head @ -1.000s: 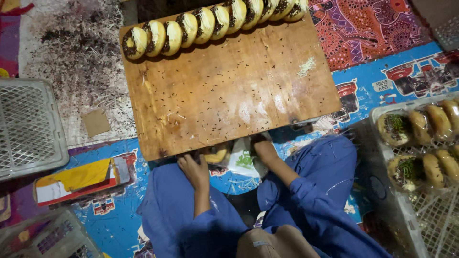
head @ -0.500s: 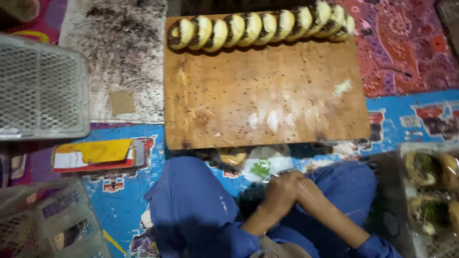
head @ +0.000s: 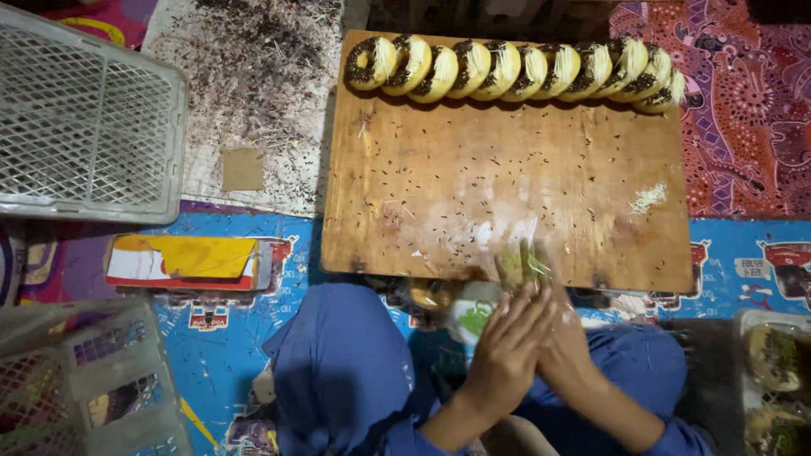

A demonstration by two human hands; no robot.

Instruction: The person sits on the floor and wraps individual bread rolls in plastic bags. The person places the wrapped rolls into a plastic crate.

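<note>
Seated cross-legged, the person presses the left hand (head: 507, 350) and right hand (head: 564, 338) together, fingers pinching a thin clear plastic wrapper (head: 522, 262) at the near edge of the wooden board (head: 507, 177). Ring doughnuts (head: 515, 69) — sprinkle-coated, cream-topped — lean overlapped along the far edge, leaving the scuffed, sprinkle-strewn middle free.

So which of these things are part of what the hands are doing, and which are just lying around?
In use:
- left hand and right hand, together on a clear wrapper
- board
- doughnuts in a row at its far edge

Lying about:
- white crate
- yellow box
- cardboard scrap
- plastic basket
- tray of packed food
</note>
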